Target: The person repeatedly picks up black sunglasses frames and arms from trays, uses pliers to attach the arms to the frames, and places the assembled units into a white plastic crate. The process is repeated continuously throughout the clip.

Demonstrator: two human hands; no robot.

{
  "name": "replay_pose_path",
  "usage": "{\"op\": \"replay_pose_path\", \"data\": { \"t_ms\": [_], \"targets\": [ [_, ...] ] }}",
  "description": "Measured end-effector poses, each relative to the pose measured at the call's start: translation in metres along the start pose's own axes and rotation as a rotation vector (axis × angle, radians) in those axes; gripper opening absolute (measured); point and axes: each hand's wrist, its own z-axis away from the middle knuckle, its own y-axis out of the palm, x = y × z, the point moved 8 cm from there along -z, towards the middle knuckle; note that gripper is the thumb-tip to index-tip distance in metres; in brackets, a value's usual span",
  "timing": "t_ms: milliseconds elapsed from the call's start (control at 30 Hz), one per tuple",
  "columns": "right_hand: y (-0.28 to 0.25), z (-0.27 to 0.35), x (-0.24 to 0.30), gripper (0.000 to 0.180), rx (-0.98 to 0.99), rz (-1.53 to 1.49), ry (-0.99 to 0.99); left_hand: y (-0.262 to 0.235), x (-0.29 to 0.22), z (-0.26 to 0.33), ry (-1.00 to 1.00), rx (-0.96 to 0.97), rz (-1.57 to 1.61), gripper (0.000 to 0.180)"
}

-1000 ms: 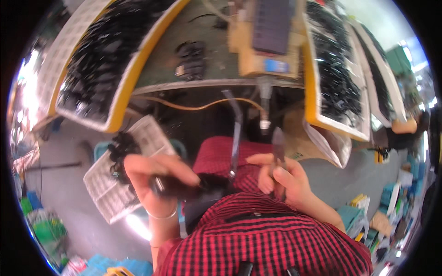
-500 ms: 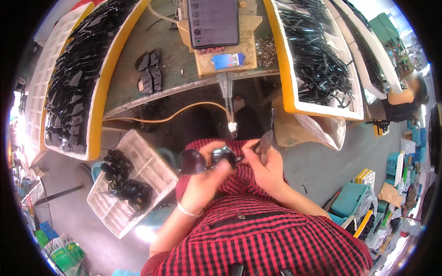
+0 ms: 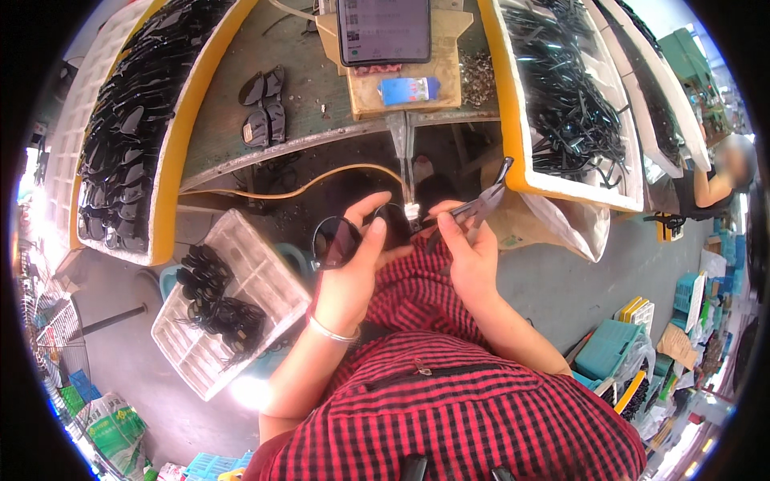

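Observation:
My left hand (image 3: 359,260) is closed around a pair of dark-lensed sunglasses (image 3: 335,242), gripping the front between the two lenses, above my lap. My right hand (image 3: 473,258) pinches a dark temple arm (image 3: 486,202), its tip pointing up and to the right. The near end of that arm is beside the right rim of the sunglasses; whether they are joined I cannot tell. Just beyond my fingers, a pale metal-tipped fitting (image 3: 411,213) hangs from the bench edge.
Foam trays of sunglasses (image 3: 127,152) and dark temple arms (image 3: 561,96) flank the bench (image 3: 309,132). On it lie more sunglasses (image 3: 265,108), a phone (image 3: 383,32) and a blue packet (image 3: 409,90). A white tray (image 3: 277,297) with dark frames stands lower left. Another person (image 3: 714,184) is at right.
Both hands have moved up, away from my body. The temple arm has tilted from nearly upright to slanting rightward. The sunglasses have risen with my left hand.

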Motion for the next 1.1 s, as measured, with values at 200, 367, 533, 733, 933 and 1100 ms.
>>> {"op": "replay_pose_path", "data": {
  "t_ms": [200,367,533,733,933,1100],
  "targets": [
    [-0.001,0.000,0.000,0.015,-0.002,-0.003,0.003,0.002,-0.009,-0.001,0.031,0.004,0.007,0.034],
    [-0.001,0.005,-0.001,0.015,-0.003,-0.016,0.016,0.002,-0.012,0.001,0.060,0.021,-0.017,0.034],
    [0.004,0.005,0.003,0.015,0.006,-0.062,0.008,0.001,-0.013,0.001,0.027,0.032,0.011,0.033],
    [0.003,0.005,0.001,0.017,0.015,-0.105,0.046,0.002,-0.014,0.001,0.030,0.033,0.017,0.033],
    [0.001,0.004,-0.002,0.017,0.022,-0.125,0.051,0.002,-0.015,0.003,0.019,0.028,0.028,0.033],
    [0.001,0.004,-0.001,0.017,0.029,-0.107,0.046,0.000,-0.015,0.002,0.025,0.024,0.001,0.034]
  ]
}}
